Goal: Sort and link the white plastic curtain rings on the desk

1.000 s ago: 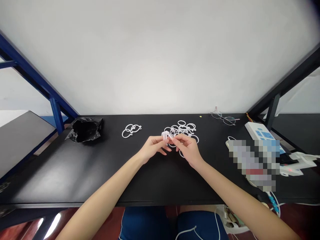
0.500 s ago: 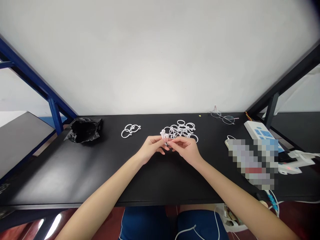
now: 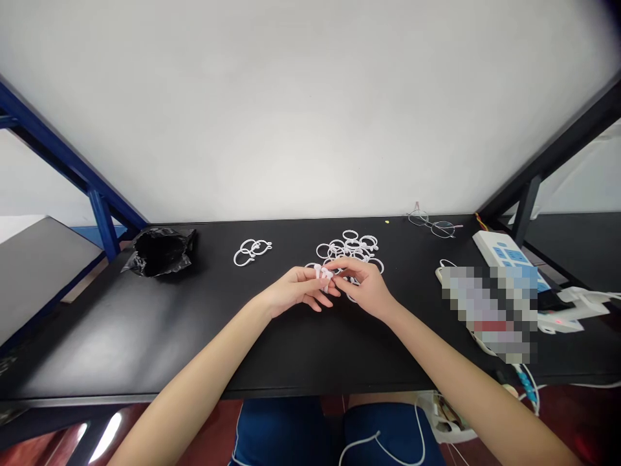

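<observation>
My left hand [image 3: 297, 289] pinches white curtain rings [image 3: 323, 272] between thumb and forefinger, its other fingers loosely curled below. Against these from the right, my right hand [image 3: 365, 285] has its thumb and fingertips closed at the rings' knobbed ends. Part of a white ring also shows under the right fingers; which hand bears it I cannot tell. Just behind both hands lies a pile of white curtain rings [image 3: 350, 235], partly hidden by the right hand. Further left, a small group of white rings [image 3: 243, 257] rests on the black table [image 3: 204, 336].
A crumpled, open black plastic bag [image 3: 162, 252] sits at the left. On the right are eyeglasses [image 3: 429, 223], a white power strip [image 3: 507, 255], a blurred-out phone [image 3: 488, 310] and a white plug with cables [image 3: 565, 317]. A wall [image 3: 310, 116] borders the table's back.
Both hands have drawn slightly nearer to me. The left hand has tilted, showing the held rings more plainly, and the right fingers now reach over them.
</observation>
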